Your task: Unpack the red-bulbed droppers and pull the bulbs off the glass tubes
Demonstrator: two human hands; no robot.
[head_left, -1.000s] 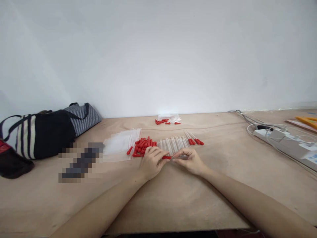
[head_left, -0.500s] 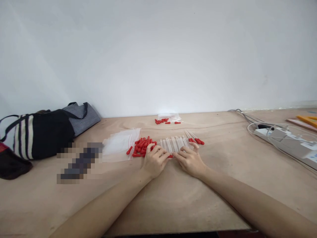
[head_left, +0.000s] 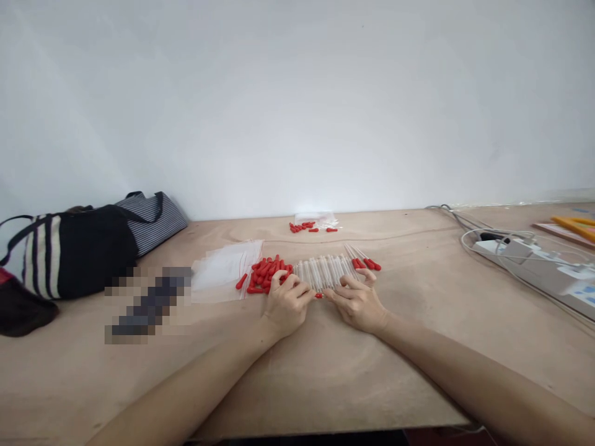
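Note:
My left hand (head_left: 288, 303) is closed, its thumb and fingertips pinching a red rubber dropper bulb (head_left: 318, 296) whose end shows between the hands. Facing it, my right hand (head_left: 360, 303) is closed in a pinch on what looks like a thin glass dropper tube, mostly hidden by the fingers. Just beyond the fingertips lies a row of clear glass tubes (head_left: 320, 271), side by side. A heap of red bulbs (head_left: 264, 272) sits left of the row. Several finished-looking droppers (head_left: 365, 263) with red bulbs lie on its right.
Clear zip bags (head_left: 223, 269) are stacked left of the bulbs. Farther back rests another small bag (head_left: 318, 220) with red bulbs near it. Dark bags (head_left: 97, 248) and a blurred-out object (head_left: 151, 303) are at left; a power strip (head_left: 534, 266) with cables is at right.
My hands have drawn slightly apart, and more of the red bulb shows between the fingertips. The tubes and bulbs on the table look the same.

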